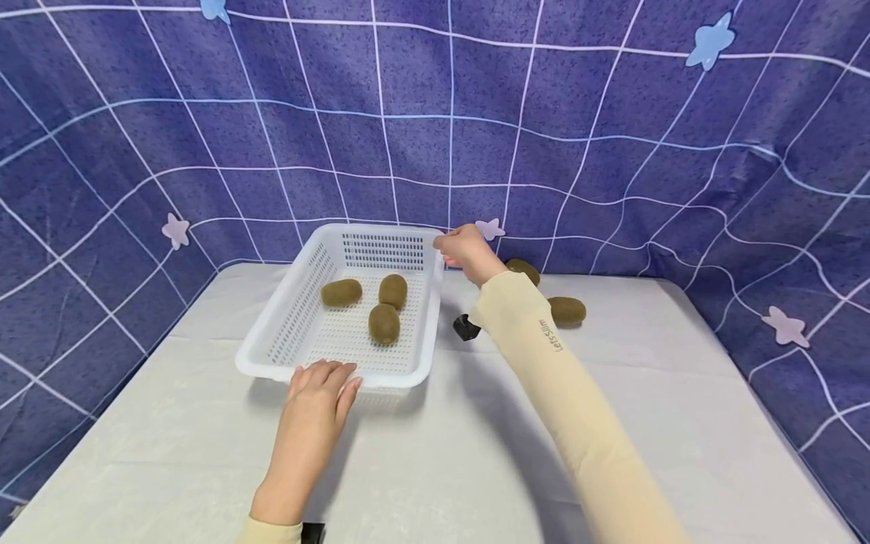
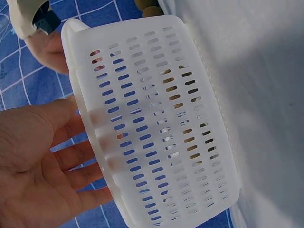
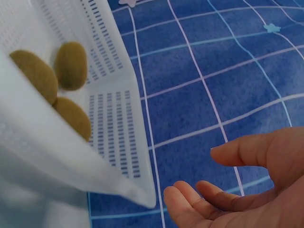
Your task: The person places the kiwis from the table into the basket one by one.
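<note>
A white plastic basket (image 1: pixel 430 361) with slotted walls holds three brown kiwis (image 1: pixel 384 323). At its front rim lies my left hand (image 1: pixel 316 397), palm toward the basket. In the left wrist view the fingers (image 2: pixel 80 173) reach straight over the rim, their tips showing faintly through the wall. My right hand (image 1: pixel 469 253) is by the basket's back right corner. The right wrist view shows that hand's thumb and fingers (image 3: pixel 190 202) spread apart, holding nothing, with a gap between them and the corner.
Two more kiwis lie on the white-covered table (image 1: pixel 652 393) right of the basket, one kiwi (image 1: pixel 566 310) beside the right sleeve and another kiwi (image 1: pixel 522 270) partly behind the wrist. A blue patterned curtain (image 1: pixel 435 136) rises along the back and sides. A small black device (image 1: pixel 466 326) sits under the right cuff.
</note>
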Demonstrator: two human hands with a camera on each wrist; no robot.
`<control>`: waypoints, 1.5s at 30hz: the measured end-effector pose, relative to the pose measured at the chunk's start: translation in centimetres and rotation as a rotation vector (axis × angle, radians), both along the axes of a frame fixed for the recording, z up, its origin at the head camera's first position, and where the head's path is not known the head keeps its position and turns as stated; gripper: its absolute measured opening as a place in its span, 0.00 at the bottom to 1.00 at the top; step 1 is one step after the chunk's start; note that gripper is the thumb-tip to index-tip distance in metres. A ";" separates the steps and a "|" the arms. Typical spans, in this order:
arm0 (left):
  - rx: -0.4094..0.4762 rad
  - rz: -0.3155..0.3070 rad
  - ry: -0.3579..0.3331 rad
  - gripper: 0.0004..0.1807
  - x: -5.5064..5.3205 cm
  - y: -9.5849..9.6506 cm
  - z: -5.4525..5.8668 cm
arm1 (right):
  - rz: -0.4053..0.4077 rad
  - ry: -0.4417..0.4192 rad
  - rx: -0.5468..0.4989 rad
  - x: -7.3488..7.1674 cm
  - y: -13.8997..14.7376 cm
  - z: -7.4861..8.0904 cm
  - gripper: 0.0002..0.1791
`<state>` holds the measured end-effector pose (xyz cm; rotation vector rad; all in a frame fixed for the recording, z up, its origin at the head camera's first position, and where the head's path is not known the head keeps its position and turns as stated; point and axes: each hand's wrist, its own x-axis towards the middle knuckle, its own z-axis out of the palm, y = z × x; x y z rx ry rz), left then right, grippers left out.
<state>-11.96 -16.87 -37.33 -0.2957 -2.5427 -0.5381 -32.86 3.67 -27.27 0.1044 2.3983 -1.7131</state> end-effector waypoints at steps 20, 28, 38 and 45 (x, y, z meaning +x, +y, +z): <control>0.016 0.008 0.019 0.13 -0.1 -0.1 -0.1 | 0.025 -0.048 -0.030 0.1 6.5 -2.3 0.23; 0.018 0.002 0.040 0.12 0.0 0.0 -0.3 | 0.021 -0.038 0.043 0.5 9.5 -3.8 0.17; 0.024 -0.004 0.029 0.12 -0.1 0.1 -0.3 | -0.061 -0.019 0.196 0.4 12.9 -5.4 0.17; 0.016 -0.006 0.018 0.13 -0.1 0.1 -0.2 | -0.087 -0.040 0.250 0.4 14.3 -6.4 0.09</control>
